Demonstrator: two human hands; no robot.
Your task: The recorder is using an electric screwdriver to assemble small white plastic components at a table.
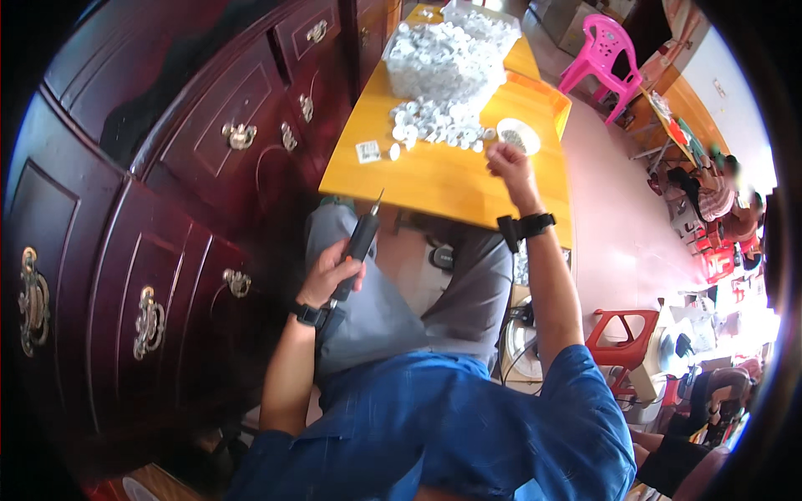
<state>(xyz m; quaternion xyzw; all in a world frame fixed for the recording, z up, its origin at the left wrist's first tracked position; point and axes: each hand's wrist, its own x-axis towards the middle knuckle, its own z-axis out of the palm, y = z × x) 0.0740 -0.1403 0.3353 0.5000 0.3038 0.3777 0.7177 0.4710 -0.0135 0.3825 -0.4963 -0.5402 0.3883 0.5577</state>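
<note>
My left hand [327, 275] is wrapped round a black electric screwdriver [359, 242] above my left thigh. Its thin metal bit points up toward the table's near edge. My right hand [511, 171] hovers over the yellow table [451, 188], fingers pinched together; what they hold, if anything, is too small to make out. Just beyond it sits a white dish [520, 134] with small dark pieces in it. To its left spreads a heap of small white round parts [434, 123]. One white part [394, 152] lies apart, beside a small white printed card [368, 152].
A clear bin [409, 83] piled with white parts stands behind the heap, with another bin [493, 25] farther back. Dark red wooden cabinets [192, 159] line the left. On the right are a pink chair [603, 58], a red stool [622, 338] and other people [723, 192].
</note>
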